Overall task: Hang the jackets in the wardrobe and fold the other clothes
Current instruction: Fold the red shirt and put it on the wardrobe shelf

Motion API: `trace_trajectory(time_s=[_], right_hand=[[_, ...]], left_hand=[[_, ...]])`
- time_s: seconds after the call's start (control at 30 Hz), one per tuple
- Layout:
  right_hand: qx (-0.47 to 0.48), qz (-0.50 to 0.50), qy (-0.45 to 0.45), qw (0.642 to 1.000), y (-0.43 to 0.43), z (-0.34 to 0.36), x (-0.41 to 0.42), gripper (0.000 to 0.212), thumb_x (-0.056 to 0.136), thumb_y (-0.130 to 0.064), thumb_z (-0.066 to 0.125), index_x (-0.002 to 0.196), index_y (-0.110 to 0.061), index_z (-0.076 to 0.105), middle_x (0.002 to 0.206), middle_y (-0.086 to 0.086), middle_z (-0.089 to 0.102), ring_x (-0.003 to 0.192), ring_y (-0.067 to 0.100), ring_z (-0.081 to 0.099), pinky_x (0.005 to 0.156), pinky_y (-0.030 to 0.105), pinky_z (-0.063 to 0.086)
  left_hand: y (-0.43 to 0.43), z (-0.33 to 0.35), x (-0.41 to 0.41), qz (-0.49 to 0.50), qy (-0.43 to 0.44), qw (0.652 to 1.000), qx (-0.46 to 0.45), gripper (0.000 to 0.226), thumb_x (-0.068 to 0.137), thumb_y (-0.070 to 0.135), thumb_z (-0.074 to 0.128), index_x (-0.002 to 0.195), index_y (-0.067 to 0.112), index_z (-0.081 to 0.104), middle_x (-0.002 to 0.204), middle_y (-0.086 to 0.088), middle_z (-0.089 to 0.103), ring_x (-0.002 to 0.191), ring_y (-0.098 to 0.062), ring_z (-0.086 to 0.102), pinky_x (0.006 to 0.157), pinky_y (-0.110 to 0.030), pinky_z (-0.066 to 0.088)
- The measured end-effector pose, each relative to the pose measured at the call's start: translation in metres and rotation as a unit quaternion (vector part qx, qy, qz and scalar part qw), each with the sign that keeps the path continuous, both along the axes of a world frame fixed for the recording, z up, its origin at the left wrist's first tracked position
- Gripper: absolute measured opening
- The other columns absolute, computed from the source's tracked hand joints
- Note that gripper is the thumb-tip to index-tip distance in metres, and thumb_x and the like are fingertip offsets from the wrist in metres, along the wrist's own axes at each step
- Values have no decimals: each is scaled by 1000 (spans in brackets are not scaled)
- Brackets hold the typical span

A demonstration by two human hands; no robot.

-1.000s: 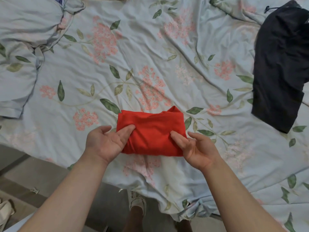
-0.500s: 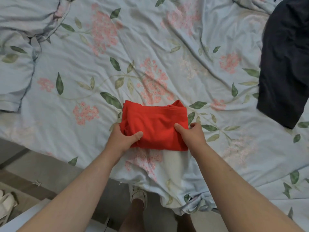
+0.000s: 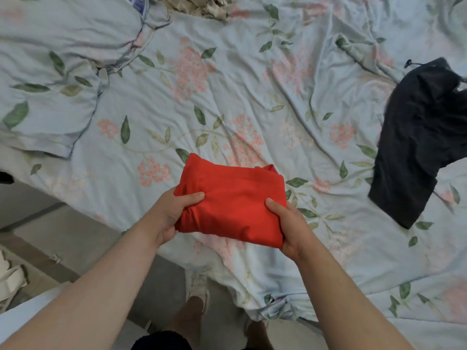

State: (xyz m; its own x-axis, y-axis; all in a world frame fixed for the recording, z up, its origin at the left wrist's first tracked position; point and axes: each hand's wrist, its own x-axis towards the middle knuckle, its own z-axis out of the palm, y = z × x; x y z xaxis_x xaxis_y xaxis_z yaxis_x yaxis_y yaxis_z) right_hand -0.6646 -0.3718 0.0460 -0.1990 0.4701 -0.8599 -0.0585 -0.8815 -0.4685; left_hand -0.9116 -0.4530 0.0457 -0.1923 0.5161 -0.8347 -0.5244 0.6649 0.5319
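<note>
A folded red garment (image 3: pixel 232 198) is held just above the near edge of the bed (image 3: pixel 252 97). My left hand (image 3: pixel 171 210) grips its left end, thumb on top and fingers underneath. My right hand (image 3: pixel 288 223) grips its right end the same way. A black garment (image 3: pixel 417 147) lies spread on the bed at the far right, apart from both hands.
The bed carries a crumpled pale blue floral sheet. A matching pillow (image 3: pixel 50 84) lies at the upper left. A beige cloth (image 3: pixel 202 6) shows at the top edge. The floor (image 3: pixel 75 236) and my feet are below the bed's edge.
Both hands went from open palms at the red garment's sides to gripping it. The bundle has been lifted slightly off the sheet and tilted.
</note>
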Motion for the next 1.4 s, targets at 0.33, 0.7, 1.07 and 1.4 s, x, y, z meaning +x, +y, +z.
trace_trajectory(time_s=[0.33, 0.7, 1.07, 1.4], right_hand=[[123, 121, -3, 985, -1, 178, -46, 38, 85, -25, 76, 120, -23, 62, 108, 3, 75, 97, 24, 74, 73, 39, 60], [212, 294, 208, 909, 5, 384, -36, 60, 68, -16, 72, 127, -21, 62, 121, 16, 70, 105, 35, 69, 76, 43, 59], [360, 347, 297, 813, -51, 518, -34, 58, 64, -13, 69, 121, -22, 65, 109, 12, 74, 93, 29, 72, 74, 40, 59], [433, 389, 327, 744, -133, 571, -92, 48, 71, -7, 73, 117, -20, 66, 108, 11, 74, 93, 27, 70, 84, 44, 53]], left_hand=[[-58, 169, -16, 117, 64, 989, 65, 51, 56, 33, 82, 104, 25, 65, 93, 7, 77, 85, -14, 74, 72, -32, 56], [-116, 357, 19, 169, 62, 950, 253, 83, 49, 16, 95, 124, 16, 60, 117, -12, 72, 102, -28, 71, 71, -35, 60], [-200, 492, 87, 276, 302, 852, 328, 71, 50, 3, 80, 119, 8, 61, 107, -14, 74, 92, -27, 73, 67, -30, 59], [-301, 554, 75, 398, 456, 745, 282, 71, 44, 22, 88, 110, 21, 64, 103, -2, 76, 97, -24, 72, 91, -46, 54]])
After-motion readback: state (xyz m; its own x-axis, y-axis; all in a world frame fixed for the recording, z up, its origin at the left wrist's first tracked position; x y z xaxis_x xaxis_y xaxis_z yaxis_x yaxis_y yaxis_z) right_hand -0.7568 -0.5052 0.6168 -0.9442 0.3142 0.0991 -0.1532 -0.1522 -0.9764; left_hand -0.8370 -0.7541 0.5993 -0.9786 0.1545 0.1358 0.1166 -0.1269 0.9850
